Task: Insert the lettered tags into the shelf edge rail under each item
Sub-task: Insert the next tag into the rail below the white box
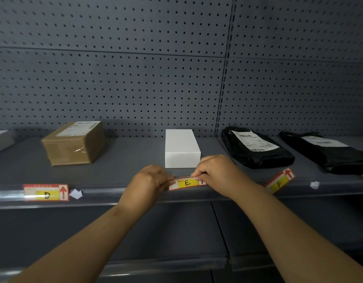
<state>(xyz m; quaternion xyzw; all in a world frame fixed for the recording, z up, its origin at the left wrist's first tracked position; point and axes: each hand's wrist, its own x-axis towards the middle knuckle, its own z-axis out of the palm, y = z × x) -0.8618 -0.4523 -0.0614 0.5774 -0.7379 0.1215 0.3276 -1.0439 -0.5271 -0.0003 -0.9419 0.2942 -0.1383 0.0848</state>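
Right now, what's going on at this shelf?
A person is fitting the E tag into the shelf edge rail in front of the white box. The left hand pinches its left end and the right hand its right end. The D tag appears seated in the rail below the cardboard box. The F tag lies tilted by the black bag, not yet inserted.

It looked like a shop or parcel stockroom: grey metal shelving [125,160] backed by perforated pegboard panels [115,88], a clear edge rail [107,194] bearing red-and-yellow lettered tags [46,192], and label-bearing parcels, a brown carton [74,142] and black mailer bags [256,148], spaced along it.
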